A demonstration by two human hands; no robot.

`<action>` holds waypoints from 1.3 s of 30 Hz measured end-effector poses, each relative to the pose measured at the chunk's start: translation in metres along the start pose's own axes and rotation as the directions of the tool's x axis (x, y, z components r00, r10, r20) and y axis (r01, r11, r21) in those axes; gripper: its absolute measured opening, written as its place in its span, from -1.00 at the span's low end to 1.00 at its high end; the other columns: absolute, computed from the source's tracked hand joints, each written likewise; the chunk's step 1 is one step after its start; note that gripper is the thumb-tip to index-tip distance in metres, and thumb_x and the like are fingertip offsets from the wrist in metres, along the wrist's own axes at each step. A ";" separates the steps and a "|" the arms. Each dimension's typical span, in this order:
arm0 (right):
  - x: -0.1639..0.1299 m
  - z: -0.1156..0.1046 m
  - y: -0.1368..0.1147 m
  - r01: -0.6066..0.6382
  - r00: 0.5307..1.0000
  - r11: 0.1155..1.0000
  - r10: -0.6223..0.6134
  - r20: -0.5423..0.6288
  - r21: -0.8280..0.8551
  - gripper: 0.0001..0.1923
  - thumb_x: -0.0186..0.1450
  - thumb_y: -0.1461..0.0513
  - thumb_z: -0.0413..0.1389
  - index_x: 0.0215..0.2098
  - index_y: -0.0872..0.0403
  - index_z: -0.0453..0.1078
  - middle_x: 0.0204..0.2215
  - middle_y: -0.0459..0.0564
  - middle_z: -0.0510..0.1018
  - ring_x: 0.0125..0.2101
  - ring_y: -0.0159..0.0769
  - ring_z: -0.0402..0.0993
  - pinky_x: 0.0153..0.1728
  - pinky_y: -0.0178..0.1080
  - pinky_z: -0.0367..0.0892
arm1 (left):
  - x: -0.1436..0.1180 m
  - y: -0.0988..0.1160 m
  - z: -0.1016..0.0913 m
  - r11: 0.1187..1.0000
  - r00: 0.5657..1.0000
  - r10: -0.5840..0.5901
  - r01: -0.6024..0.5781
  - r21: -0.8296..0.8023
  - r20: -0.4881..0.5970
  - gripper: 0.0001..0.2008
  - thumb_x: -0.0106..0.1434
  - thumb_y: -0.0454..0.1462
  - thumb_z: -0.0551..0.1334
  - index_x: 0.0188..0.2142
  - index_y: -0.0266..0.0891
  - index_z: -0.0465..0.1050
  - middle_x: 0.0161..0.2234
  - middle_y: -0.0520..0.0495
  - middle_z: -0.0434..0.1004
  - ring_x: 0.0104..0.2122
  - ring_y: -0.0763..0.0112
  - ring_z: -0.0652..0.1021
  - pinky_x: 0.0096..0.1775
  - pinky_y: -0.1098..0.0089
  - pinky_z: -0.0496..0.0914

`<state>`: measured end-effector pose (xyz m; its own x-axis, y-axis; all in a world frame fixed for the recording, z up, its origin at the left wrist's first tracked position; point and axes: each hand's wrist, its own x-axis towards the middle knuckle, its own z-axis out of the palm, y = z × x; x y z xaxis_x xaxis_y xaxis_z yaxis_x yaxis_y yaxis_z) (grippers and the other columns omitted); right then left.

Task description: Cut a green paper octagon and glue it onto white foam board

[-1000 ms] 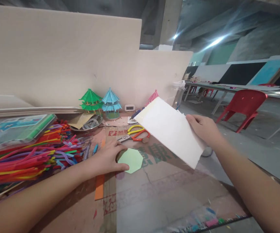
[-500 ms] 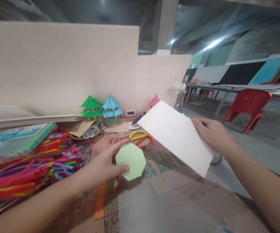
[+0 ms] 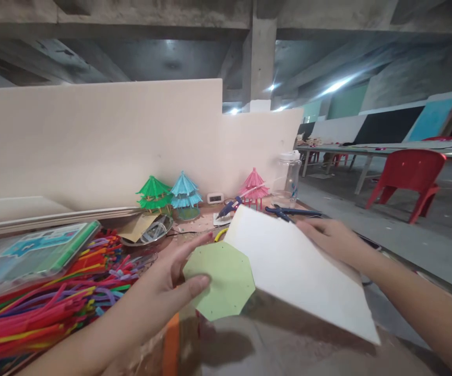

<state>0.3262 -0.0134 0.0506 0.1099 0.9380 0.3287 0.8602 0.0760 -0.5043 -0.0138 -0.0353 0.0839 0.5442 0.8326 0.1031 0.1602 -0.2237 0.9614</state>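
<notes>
Item: green octagon (image 3: 220, 279), pinched between thumb and fingers of my left hand (image 3: 169, 284), now lifted off the table and higher than before. Item: white sheet (image 3: 296, 269), gripped at its far edge by my right hand (image 3: 330, 240), now overlapping the octagon's right edge.

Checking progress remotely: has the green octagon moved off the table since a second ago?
Yes. The left hand has lifted the green octagon off the table.
</notes>
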 end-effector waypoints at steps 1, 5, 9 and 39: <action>-0.004 0.006 -0.006 0.036 0.997 0.999 -0.037 0.061 0.013 -0.53 0.32 0.01 -0.10 -0.39 0.06 0.57 -0.31 0.07 0.71 -0.26 0.01 0.61 -0.29 -0.16 0.42 | 0.002 0.000 -0.001 1.000 1.000 0.006 -0.006 0.016 0.018 -0.32 0.21 0.03 0.33 0.25 -0.18 0.33 -0.10 -0.17 0.61 -0.20 0.19 0.60 -0.16 0.30 0.52; -0.021 0.042 -0.035 0.206 0.940 0.977 -0.211 0.267 0.049 -0.59 0.37 0.09 -0.11 -0.32 0.06 0.53 -0.34 0.04 0.67 -0.32 -0.12 0.58 -0.35 -0.20 0.38 | 0.010 -0.018 0.000 0.976 1.000 0.003 0.004 0.217 -0.030 -0.47 0.32 -0.03 0.16 0.19 -0.21 0.39 -0.18 -0.13 0.61 -0.16 0.18 0.57 -0.19 0.34 0.46; -0.029 0.068 -0.046 0.263 0.926 0.965 -0.255 0.279 0.010 -0.70 0.37 0.15 -0.01 -0.13 0.05 0.52 -0.20 0.09 0.66 -0.24 -0.09 0.57 -0.26 -0.14 0.37 | 0.016 -0.048 0.010 0.736 0.999 -0.016 0.045 0.675 -0.050 -0.43 0.30 -0.22 0.06 0.30 -0.24 0.22 -0.32 -0.07 0.59 -0.30 0.23 0.56 -0.26 0.34 0.41; -0.010 0.057 -0.009 -0.041 0.962 0.873 -0.098 0.257 0.486 -0.64 0.21 -0.08 0.10 -0.42 0.04 0.30 -0.52 -0.15 0.41 -0.49 -0.35 0.32 -0.47 -0.31 0.22 | 0.020 -0.015 -0.009 0.700 0.896 0.403 -0.171 0.693 -0.186 -0.71 0.32 -0.13 0.05 -0.52 -0.15 0.17 -0.51 0.07 0.23 -0.46 0.35 0.36 -0.41 0.36 0.26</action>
<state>0.2884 -0.0040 0.0063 -0.1064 0.9813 0.1606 0.5048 0.1924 -0.8415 -0.0130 -0.0106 0.0739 0.3992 0.7502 0.5271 0.5899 -0.6503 0.4787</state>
